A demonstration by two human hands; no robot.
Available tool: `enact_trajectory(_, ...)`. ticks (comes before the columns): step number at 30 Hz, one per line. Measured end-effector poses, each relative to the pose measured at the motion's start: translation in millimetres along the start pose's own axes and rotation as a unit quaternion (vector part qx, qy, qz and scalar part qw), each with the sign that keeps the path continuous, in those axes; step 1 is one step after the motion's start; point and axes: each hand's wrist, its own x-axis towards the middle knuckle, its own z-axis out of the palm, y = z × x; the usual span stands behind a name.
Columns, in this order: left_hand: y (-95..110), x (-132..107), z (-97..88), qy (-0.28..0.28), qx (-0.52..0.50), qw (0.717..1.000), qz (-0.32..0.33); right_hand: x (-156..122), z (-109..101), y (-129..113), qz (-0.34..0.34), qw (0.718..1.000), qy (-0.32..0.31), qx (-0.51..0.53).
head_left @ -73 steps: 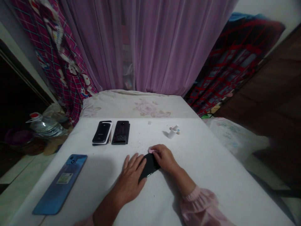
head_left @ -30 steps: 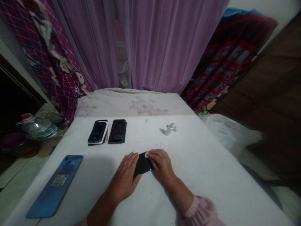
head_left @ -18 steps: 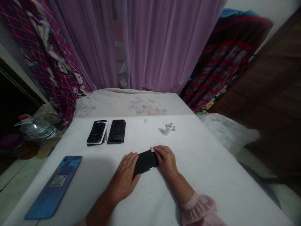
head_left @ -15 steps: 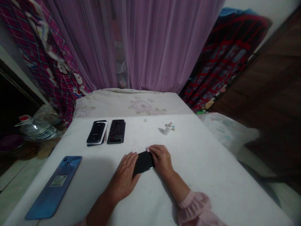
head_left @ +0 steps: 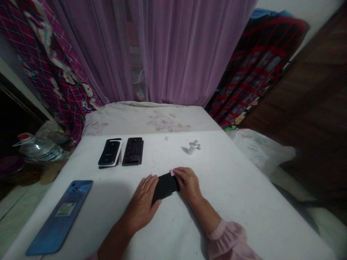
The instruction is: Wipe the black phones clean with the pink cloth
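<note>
I'm pressing my unclenched left fingers (head_left: 148, 182) against a black smartphone (head_left: 165, 187) lying on the white table (head_left: 244, 209), my right fingers (head_left: 181, 174) are covering a pink scrap (head_left: 172, 172) at its corner, and I can't read the sticker label (head_left: 65, 209) on the blue phone (head_left: 51, 234) off to my left.

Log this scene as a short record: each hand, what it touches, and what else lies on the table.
Left hand: open, fingers against the left end of a black smartphone
Right hand: over the phone's right end, fingertips at a small pink pad
Surface: white-covered table
Rest: blue smartphone, back up, with a label; black phone on a white-edged phone; dark phone beside them; small white bottle
</note>
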Motion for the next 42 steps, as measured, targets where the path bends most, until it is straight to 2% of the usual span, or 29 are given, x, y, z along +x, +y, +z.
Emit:
enact_trajectory(4, 0, 0, 0.3, 0.000, -0.002, 1.000, 0.001, 0, 12, -24, -0.045, 0.998, -0.020, 0.029)
enact_trajectory(8, -1, 0, -0.2, -0.003, 0.001, 1.000, 0.003, -28, -3, -38, -0.087, 0.993, -0.030, 0.073)
enact_trajectory(11, -1, 0, -1.1, -0.005, 0.004, 1.000, 0.005, -41, -20, -26, -0.066, 0.996, -0.018, 0.060)
enact_trajectory(13, -1, 0, -1.7, -0.006, 0.004, 1.000, 0.004, -38, -24, -12, -0.046, 0.998, 0.000, 0.042)
enact_trajectory(17, 0, 1, -2.6, -0.005, 0.005, 1.000, 0.006, -15, -10, 5, -0.006, 0.999, 0.028, 0.016)
enact_trajectory(20, -1, 2, -2.4, -0.001, 0.006, 1.000, 0.012, -2, 6, -2, 0.002, 1.000, 0.022, 0.010)
enact_trajectory(22, -1, 2, -1.4, 0.001, 0.005, 1.000, 0.013, -4, 10, -14, -0.022, 0.999, 0.009, 0.021)
enact_trajectory(26, -3, 1, 1.6, 0.004, 0.005, 1.000, 0.012, -26, 0, -34, -0.092, 0.994, -0.007, 0.065)
enact_trajectory(28, -4, 0, 2.4, 0.005, 0.004, 1.000, 0.013, -36, -10, -33, -0.097, 0.993, -0.008, 0.069)
enact_trajectory(31, -4, 0, 1.9, 0.007, 0.000, 1.000, 0.013, -41, -22, -18, -0.075, 0.996, 0.021, 0.043)
enact_trajectory(35, -3, 1, 0.5, 0.004, 0.000, 1.000, 0.011, -36, -23, -5, -0.043, 0.997, 0.065, 0.007)
enact_trajectory(42, -3, 1, 0.9, -0.004, -0.008, 1.000, 0.004, -39, -10, -44, -0.108, 0.993, 0.015, 0.039)
